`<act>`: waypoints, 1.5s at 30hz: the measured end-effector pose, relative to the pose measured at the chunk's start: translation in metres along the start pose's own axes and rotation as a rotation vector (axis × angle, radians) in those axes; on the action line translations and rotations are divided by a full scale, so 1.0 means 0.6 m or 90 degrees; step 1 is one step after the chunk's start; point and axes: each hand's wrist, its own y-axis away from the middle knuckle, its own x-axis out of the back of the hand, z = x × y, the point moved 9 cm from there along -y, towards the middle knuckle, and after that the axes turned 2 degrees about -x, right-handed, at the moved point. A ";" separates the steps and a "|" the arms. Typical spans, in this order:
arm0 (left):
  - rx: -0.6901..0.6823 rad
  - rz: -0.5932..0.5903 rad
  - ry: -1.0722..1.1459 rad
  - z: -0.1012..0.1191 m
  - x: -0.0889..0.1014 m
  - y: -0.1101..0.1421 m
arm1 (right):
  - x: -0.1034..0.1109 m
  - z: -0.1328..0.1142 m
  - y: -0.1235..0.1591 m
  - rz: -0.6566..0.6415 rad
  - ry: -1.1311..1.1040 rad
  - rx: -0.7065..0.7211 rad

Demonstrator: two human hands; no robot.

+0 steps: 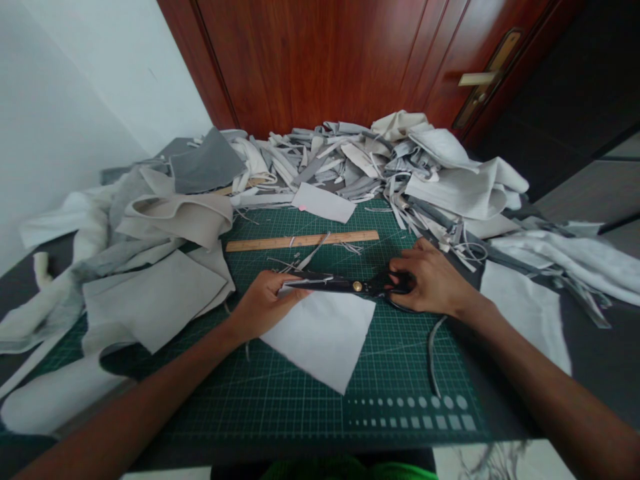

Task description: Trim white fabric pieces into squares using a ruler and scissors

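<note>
My right hand (425,277) is closed around the handles of black scissors (357,287), whose blades point left. The blades lie along the upper edge of a white piece of fabric (323,327). With thumb and fingers, my left hand (267,300) pinches that fabric at its upper left corner, close to the blade tips. A thin trimmed strip (315,251) and some threads lie just beyond the blades. Farther off, a wooden ruler (303,241) rests across the green cutting mat (400,363).
Grey and cream fabric pieces (150,293) heap on the left. Scraps and strips (320,157) pile along the back below a red-brown door (310,60). More cloth (465,187) lies at right, near a white piece (525,313). A grey strip (433,357) curls on the mat.
</note>
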 end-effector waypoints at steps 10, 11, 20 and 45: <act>0.022 -0.045 0.015 -0.002 -0.008 -0.003 | -0.008 -0.002 -0.001 0.004 0.001 -0.007; 0.017 -0.054 0.009 -0.001 -0.009 -0.003 | -0.007 -0.001 -0.001 0.010 0.003 -0.008; -0.017 -0.073 0.023 0.014 -0.012 -0.003 | -0.008 0.001 0.001 0.018 0.009 -0.004; 0.024 -0.096 0.077 -0.001 -0.020 0.003 | -0.004 0.005 0.005 0.034 0.017 0.012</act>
